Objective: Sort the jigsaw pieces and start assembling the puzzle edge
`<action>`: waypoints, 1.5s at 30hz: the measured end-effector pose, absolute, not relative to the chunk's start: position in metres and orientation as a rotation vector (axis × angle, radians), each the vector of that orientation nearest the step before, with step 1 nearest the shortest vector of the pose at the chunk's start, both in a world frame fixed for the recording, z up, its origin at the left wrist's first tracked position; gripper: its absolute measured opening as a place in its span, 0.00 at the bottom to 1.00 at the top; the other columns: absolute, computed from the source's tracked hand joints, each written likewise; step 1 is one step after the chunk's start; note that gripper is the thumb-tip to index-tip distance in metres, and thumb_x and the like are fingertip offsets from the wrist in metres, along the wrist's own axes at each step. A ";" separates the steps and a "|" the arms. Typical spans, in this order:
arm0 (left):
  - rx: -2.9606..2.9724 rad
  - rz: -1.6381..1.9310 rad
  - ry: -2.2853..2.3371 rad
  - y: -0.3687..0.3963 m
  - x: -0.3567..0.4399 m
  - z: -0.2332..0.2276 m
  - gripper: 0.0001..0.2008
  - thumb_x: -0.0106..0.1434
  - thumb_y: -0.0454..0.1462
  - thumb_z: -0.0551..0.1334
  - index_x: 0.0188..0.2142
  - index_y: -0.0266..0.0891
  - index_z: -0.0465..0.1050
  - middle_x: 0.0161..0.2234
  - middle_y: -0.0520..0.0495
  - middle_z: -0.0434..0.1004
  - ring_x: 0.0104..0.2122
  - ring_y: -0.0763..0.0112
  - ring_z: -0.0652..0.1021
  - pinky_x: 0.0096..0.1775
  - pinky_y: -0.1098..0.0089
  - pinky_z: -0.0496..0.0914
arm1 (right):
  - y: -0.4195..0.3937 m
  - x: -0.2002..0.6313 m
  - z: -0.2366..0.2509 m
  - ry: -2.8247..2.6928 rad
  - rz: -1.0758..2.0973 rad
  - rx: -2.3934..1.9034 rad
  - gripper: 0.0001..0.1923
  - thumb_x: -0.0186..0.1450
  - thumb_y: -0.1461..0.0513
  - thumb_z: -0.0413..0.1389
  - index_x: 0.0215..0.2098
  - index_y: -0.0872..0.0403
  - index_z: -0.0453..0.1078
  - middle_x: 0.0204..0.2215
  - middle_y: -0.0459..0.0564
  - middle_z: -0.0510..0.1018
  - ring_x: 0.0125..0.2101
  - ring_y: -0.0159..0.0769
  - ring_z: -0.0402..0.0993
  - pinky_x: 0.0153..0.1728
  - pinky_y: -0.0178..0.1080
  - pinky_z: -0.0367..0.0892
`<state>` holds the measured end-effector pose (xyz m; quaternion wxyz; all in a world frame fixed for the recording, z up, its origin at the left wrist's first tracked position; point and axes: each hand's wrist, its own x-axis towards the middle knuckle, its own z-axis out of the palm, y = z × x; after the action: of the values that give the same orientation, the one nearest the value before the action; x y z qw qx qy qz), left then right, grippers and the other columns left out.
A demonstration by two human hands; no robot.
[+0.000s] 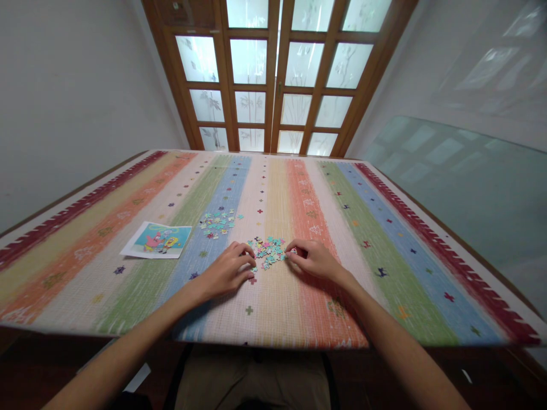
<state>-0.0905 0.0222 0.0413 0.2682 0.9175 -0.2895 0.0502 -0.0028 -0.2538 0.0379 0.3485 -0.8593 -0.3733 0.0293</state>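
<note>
Both hands worked at a small heap of puzzle pieces (268, 251) on the striped tablecloth (384, 239).

The left hand (228, 270) curled loosely at the heap's edge; the right hand (313, 258) pinched one piece. A second heap (217, 222) and a cartoon picture (157, 240) lay further left.

Both hands on striped desk (384, 228): left hand (228, 270) and right hand (314, 259) touch near puzzle-piece pile (269, 250); second pile (217, 222) and picture card (157, 240) further left.
</note>
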 end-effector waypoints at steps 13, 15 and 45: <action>1.930 0.011 -0.311 0.012 -0.097 0.043 0.09 0.65 0.41 0.62 0.42 0.39 0.74 0.33 0.46 0.79 0.32 0.67 0.77 0.37 0.66 0.72 | -0.253 -0.003 0.037 -0.953 0.088 -2.243 0.11 0.66 0.60 0.54 0.36 0.55 0.78 0.20 0.44 0.72 0.22 0.30 0.63 0.28 0.35 0.56; 1.881 -0.010 -0.273 0.014 -0.094 0.044 0.13 0.64 0.42 0.63 0.45 0.39 0.76 0.36 0.43 0.81 0.34 0.66 0.78 0.37 0.65 0.73 | -0.253 -0.003 0.036 -0.953 0.082 -2.244 0.11 0.66 0.60 0.54 0.36 0.55 0.78 0.20 0.44 0.71 0.21 0.30 0.63 0.28 0.35 0.56; 1.955 0.108 -0.043 0.055 -0.070 0.050 0.14 0.58 0.45 0.67 0.40 0.40 0.81 0.39 0.42 0.85 0.37 0.63 0.81 0.42 0.62 0.76 | -0.252 -0.005 0.041 -0.936 0.120 -2.268 0.09 0.66 0.61 0.55 0.36 0.54 0.78 0.21 0.45 0.74 0.23 0.32 0.65 0.28 0.35 0.56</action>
<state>-0.0702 0.0552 0.0503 0.5576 0.8287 -0.0182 0.0456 -0.0054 -0.2521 0.0406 0.3361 -0.8696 -0.3588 0.0461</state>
